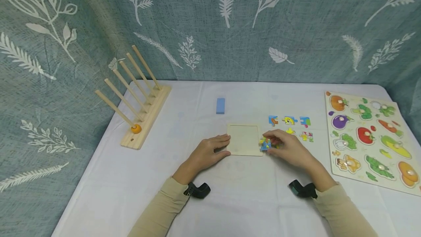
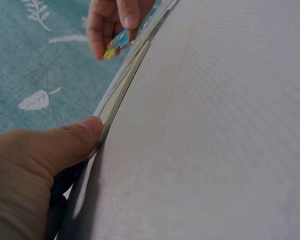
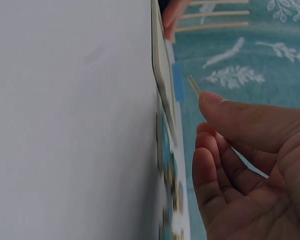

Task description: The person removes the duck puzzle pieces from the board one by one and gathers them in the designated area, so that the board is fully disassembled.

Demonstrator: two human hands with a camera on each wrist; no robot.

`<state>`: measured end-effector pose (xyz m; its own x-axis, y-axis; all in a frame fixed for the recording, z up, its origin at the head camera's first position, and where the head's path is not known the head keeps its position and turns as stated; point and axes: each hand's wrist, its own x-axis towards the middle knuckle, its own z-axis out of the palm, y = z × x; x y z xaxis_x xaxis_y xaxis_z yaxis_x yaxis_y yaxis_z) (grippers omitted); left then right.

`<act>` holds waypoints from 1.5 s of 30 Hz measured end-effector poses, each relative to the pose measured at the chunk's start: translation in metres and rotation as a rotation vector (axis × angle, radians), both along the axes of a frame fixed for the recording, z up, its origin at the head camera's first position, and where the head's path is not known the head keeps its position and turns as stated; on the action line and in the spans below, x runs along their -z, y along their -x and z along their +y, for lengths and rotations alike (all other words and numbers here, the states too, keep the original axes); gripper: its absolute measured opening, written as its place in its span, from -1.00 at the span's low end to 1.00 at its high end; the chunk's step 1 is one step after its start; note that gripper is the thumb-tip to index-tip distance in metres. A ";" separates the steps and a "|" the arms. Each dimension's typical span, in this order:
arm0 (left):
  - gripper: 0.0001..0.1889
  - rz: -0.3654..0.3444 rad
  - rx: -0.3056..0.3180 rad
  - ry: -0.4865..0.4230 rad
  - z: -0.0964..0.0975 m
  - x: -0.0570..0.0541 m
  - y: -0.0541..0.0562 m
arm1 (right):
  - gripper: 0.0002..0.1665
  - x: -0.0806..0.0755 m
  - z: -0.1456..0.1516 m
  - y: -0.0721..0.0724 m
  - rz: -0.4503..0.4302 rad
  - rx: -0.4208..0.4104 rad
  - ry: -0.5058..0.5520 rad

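Observation:
A square wooden puzzle tray (image 1: 243,139) lies flat on the white table. My left hand (image 1: 226,145) rests against its left edge, fingers fairly straight; in the left wrist view the thumb (image 2: 75,140) presses the tray edge (image 2: 122,92). My right hand (image 1: 268,143) pinches a blue and yellow puzzle piece (image 1: 264,144) at the tray's lower right corner. The left wrist view shows that piece (image 2: 117,42) between the right fingers. From the right wrist camera only the piece's thin edge (image 3: 194,85) shows, above the thumb (image 3: 240,115).
Several loose jigsaw pieces (image 1: 289,120) lie right of the tray. A vegetable peg puzzle board (image 1: 371,138) sits at the far right. A blue block (image 1: 220,105) lies behind the tray. A wooden peg rack (image 1: 144,116) with an orange bead (image 1: 136,128) stands left.

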<state>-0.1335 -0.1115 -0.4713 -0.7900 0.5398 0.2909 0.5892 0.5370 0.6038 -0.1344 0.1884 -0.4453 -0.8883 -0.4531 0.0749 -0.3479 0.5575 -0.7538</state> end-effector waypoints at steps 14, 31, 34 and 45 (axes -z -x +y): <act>-0.55 0.020 0.007 -0.002 0.000 0.002 0.000 | -0.53 -0.002 0.061 -0.026 -0.008 0.161 -0.068; -0.54 0.006 -0.004 -0.002 -0.003 0.000 -0.001 | -0.48 -0.001 0.095 -0.036 -0.062 0.263 -0.146; -0.55 0.017 0.000 0.001 -0.002 0.000 -0.001 | -0.49 0.000 0.095 -0.036 -0.048 0.262 -0.166; -0.55 0.026 0.003 -0.003 -0.003 0.000 0.000 | -0.53 0.005 0.097 -0.035 0.055 0.251 -0.266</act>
<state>-0.1330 -0.1141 -0.4710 -0.7802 0.5415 0.3132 0.6066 0.5329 0.5899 -0.0990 0.2850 -0.4506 -0.9721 -0.2319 0.0343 -0.2116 0.8048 -0.5546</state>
